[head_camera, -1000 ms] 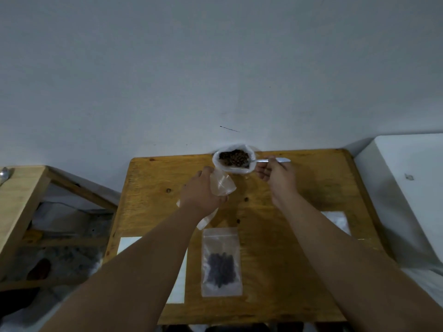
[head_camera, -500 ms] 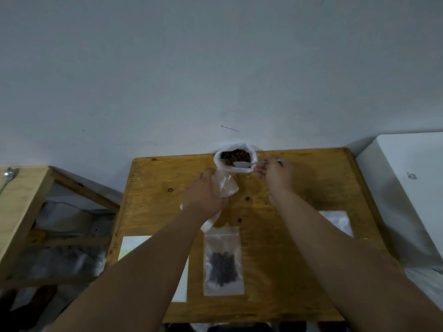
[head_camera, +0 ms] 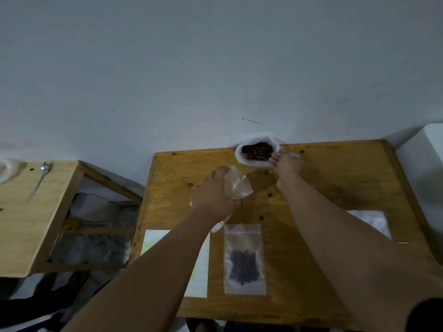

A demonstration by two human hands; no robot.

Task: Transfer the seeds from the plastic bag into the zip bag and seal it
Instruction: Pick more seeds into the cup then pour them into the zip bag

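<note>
A person is reaching both bare arms out over a wooden tabletop (head_camera: pixel 335 188). The left hand (head_camera: pixel 213 195) is curling closed around an empty clear zip bag (head_camera: pixel 237 186), holding it just above the middle of the tabletop with its mouth gaping toward the far edge. The right hand (head_camera: pixel 285 164) is pinching a spoon (head_camera: pixel 293 155) by its handle; the handle is poking out past the fingers toward the right edge, and the bowl end is dipping into the white plastic bag (head_camera: pixel 242 159), though the bowl itself is too blurred to make out. That plastic bag is sitting open at the middle of the far edge, against the wall, and the dark brown seeds (head_camera: pixel 256 149) are lying inside it. Nearer the front edge, a second zip bag (head_camera: pixel 243 259) is lying flat with a dark clump of seeds in its lower half. A pale sheet of paper (head_camera: pixel 201 267) is lying just left of it, partly under the left forearm, and a pale plastic piece (head_camera: pixel 371 222) is lying near the right edge, beyond the right forearm. On a separate wooden table to the left, another spoon (head_camera: pixel 39 180) is lying by itself.
</note>
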